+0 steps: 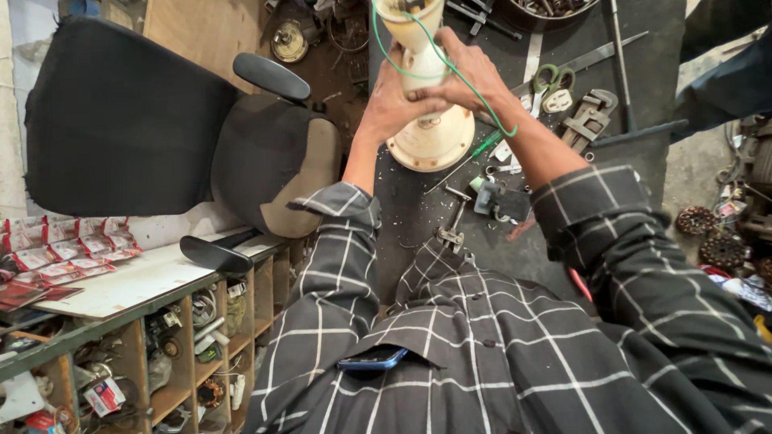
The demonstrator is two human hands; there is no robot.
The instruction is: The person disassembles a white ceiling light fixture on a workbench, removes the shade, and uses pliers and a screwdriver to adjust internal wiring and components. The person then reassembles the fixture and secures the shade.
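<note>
Head view of a workbench. The left hand (pixel 388 108) and the right hand (pixel 464 74) are both gripping the narrow neck of a cream-coloured fan stand (pixel 426 120), fingers closed around it, the two hands touching one another. The stand is being held above the dark bench top (pixel 418 217), its round base (pixel 434 141) facing the camera and its upper part running out of the top edge of the picture. A green wire (pixel 474 88) is looping from the top of the stand across the right hand and down past the wrist. On the bench just beside the base, a green-handled screwdriver (pixel 474 153) is lying, with green-handled scissors (pixel 552 79) and a pipe wrench (pixel 591 119) further to the right; metal shavings and small parts are scattering the surface. A black office chair (pixel 161 120) is standing to the left, above a shelf unit (pixel 161 321) holding small parts. A blue phone (pixel 371 359) is sitting in the checked shirt's pocket
</note>
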